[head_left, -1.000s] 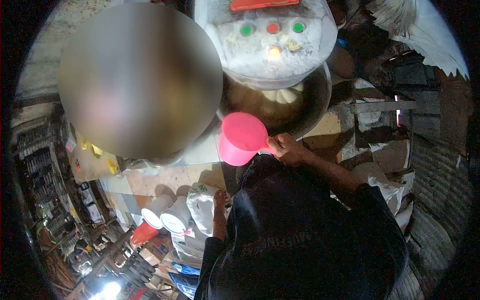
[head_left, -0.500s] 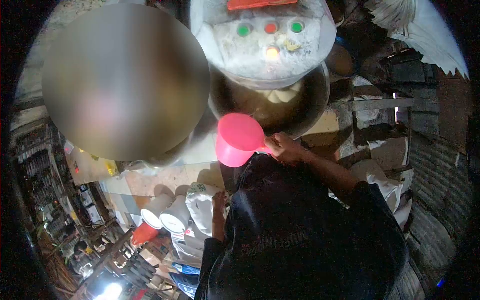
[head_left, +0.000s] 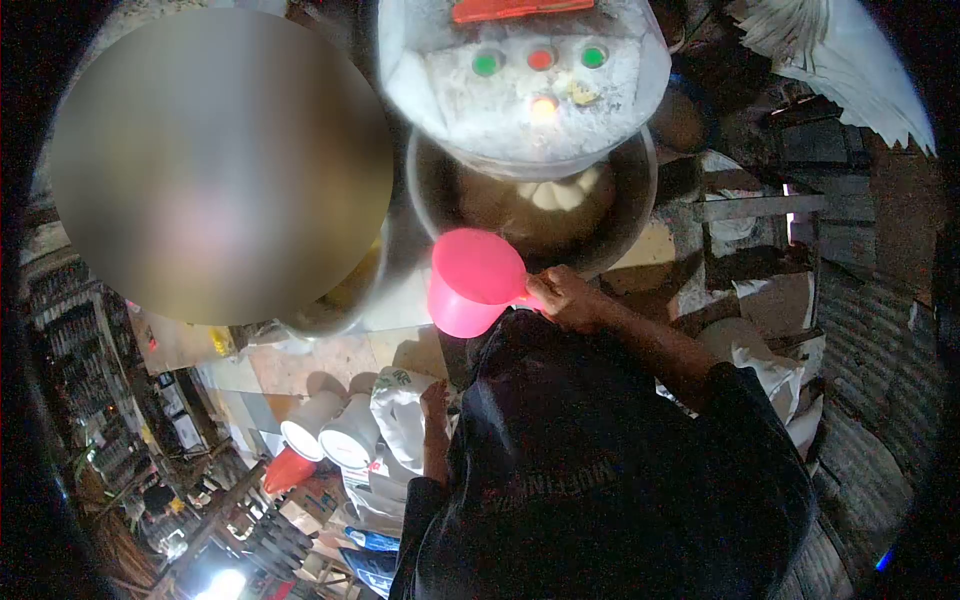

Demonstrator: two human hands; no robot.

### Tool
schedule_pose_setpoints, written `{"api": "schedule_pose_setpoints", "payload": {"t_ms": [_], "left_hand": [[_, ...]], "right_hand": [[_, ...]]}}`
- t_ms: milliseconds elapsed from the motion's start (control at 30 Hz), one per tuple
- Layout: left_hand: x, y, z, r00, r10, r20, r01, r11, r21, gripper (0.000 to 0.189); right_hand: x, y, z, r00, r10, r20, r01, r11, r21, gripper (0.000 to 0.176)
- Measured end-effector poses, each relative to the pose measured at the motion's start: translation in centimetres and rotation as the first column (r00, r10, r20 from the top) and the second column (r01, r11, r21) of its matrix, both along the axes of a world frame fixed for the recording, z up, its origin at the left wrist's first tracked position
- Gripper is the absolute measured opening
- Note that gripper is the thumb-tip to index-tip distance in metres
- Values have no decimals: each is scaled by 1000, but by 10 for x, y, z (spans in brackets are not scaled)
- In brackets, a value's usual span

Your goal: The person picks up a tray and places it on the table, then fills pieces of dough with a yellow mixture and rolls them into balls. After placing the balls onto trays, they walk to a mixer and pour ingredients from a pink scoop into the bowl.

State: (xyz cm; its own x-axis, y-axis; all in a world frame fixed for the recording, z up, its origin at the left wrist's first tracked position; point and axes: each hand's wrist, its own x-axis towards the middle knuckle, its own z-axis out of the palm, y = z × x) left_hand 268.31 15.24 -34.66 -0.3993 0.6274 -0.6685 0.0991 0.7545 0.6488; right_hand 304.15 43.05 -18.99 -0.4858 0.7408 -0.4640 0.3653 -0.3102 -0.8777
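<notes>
My right hand (head_left: 562,299) is closed around the handle of a pink plastic dipper (head_left: 470,285), held in front of my body at the near side of a large metal mixing bowl (head_left: 640,215). The dipper's inside looks plain pink. In the bowl sits pale dough (head_left: 560,192), under a white, flour-dusted mixer (head_left: 520,125) with green and red buttons and a glowing light. Down at my side, my left hand (head_left: 435,402) is close by a white sack (head_left: 398,415); its fingers are too dark and small to make out.
Two white buckets (head_left: 345,445) stand on the tiled floor to the left, beside an orange-red item (head_left: 288,472). A blurred disc covers the upper left, with part of another round bowl (head_left: 345,318) showing below it. White sacks (head_left: 750,350) and corrugated metal sheets (head_left: 870,390) are at right.
The dough in the bowl has changed shape and position, showing a broader lobed surface. The dipper stays almost in place in my right hand. The blurred disc has shifted left, revealing more of the bowl's rim.
</notes>
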Motion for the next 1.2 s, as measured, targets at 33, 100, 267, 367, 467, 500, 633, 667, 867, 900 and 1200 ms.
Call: {"api": "schedule_pose_setpoints", "payload": {"t_ms": [33, 100, 267, 367, 467, 500, 633, 667, 867, 900, 1200], "left_hand": [[2, 2, 4, 999, -27, -40, 28, 999, 22, 24], [-26, -36, -60, 978, 175, 112, -175, 985, -8, 21], [-52, -54, -111, 751, 537, 384, -530, 837, -133, 18], [-50, -39, -85, 516, -687, -512, 761, 641, -94, 21], [-48, -42, -92, 609, -654, -449, 626, 744, -235, 21], [-47, -42, -95, 639, -637, -431, 576, 768, -281, 21], [-34, -45, -91, 911, -185, -368, 166, 983, -84, 19], [-32, -41, -82, 912, -184, -368, 166, 983, -81, 19], [1, -7, -3, 981, -94, -171, 124, 977, 174, 26], [0, -6, -4, 975, -108, -195, 133, 983, 124, 26], [-20, -19, -39, 950, -153, -270, 137, 988, -78, 27]], "right_hand": [[0, 0, 0, 1000, -16, -13, 16, 1000, -6, 46], [1, 3, 5, 999, 43, 1, -43, 998, 41, 44], [2, 5, 2, 985, 170, 44, -174, 922, 347, 36], [1, 5, 4, 988, 144, -61, -118, 943, 311, 32], [1, 6, 9, 990, 91, -110, -75, 987, 142, 31], [0, 8, 13, 992, 122, -18, -121, 992, 42, 32], [-1, 1, -17, 979, 177, 98, -200, 920, 337, 37], [0, 4, -4, 979, 177, 99, -201, 919, 340, 37], [-4, 3, 15, 992, 124, -16, -116, 962, 248, 47], [-5, 2, 11, 994, 95, -48, -87, 985, 146, 47], [0, 9, 39, 983, 179, 35, -182, 979, 90, 49]]}}
